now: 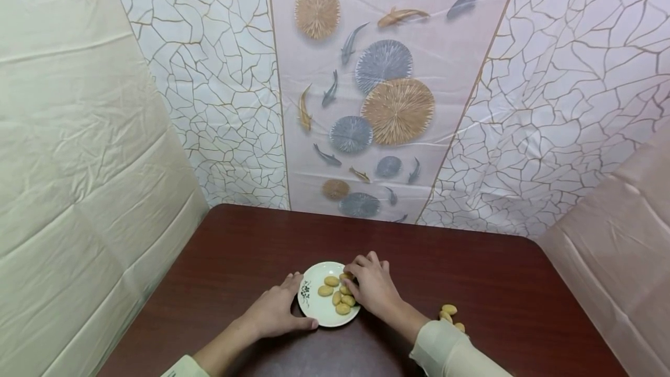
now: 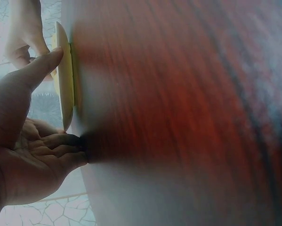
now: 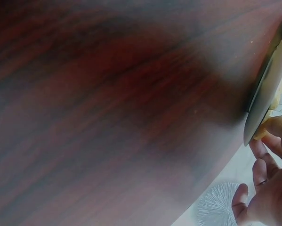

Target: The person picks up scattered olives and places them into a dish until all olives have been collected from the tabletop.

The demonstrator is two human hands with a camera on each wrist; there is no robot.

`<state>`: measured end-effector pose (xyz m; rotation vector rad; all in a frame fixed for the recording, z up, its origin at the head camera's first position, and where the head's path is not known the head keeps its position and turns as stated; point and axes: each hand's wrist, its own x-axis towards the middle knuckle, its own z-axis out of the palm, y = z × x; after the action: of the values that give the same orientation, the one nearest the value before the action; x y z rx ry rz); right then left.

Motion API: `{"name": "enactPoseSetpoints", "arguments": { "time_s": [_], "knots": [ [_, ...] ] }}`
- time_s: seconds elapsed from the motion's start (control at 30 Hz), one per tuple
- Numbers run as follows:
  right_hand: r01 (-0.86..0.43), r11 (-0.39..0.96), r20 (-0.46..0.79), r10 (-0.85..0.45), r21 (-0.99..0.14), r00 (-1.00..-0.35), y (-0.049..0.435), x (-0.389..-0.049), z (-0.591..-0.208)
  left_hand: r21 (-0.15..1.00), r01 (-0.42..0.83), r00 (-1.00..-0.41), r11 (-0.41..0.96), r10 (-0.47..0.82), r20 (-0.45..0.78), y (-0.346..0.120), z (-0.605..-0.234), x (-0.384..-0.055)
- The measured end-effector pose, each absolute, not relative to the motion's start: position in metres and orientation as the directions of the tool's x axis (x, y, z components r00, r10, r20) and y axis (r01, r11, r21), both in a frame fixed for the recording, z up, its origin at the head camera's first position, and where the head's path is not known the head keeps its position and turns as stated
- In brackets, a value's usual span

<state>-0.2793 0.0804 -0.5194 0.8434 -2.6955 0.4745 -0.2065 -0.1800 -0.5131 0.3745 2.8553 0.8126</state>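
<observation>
A small white plate (image 1: 316, 310) with a dark floral print lies on the table. Several yellowish oval, nut-like pieces (image 1: 325, 290) are on it, mostly toward its right side. My left hand (image 1: 277, 310) holds the plate's left side, thumb at the near rim and fingers at the far-left rim; the left wrist view shows that thumb (image 2: 49, 61) against the edge. At the plate's right rim, my right hand (image 1: 374, 287) pinches one oval piece (image 3: 261, 132) between thumb and finger. That piece is partly hidden by the fingers.
Several more oval pieces (image 1: 449, 309) lie on the dark red-brown table (image 1: 251, 237), right of the plate and beside the right sleeve (image 1: 445, 345). A patterned cloth (image 1: 356, 92) hangs behind the table's far edge, and plain pale cloths hang at both sides.
</observation>
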Motion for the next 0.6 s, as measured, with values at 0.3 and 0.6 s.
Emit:
{"name": "enactPoseSetpoints", "arguments": {
  "time_s": [0.3, 0.6],
  "knots": [
    [-0.587, 0.777, 0.366, -0.49, -0.228, -0.791, 0.084, -0.276, -0.517, 0.54, 0.21, -0.957, 0.815, 0.284, -0.057, -0.18, -0.512, -0.206],
    [-0.59, 0.777, 0.382, -0.487, -0.222, -0.785, 0.098, -0.267, -0.509, 0.536, 0.201, -0.958, 0.82, 0.279, -0.069, -0.179, -0.512, -0.206]
  ]
}}
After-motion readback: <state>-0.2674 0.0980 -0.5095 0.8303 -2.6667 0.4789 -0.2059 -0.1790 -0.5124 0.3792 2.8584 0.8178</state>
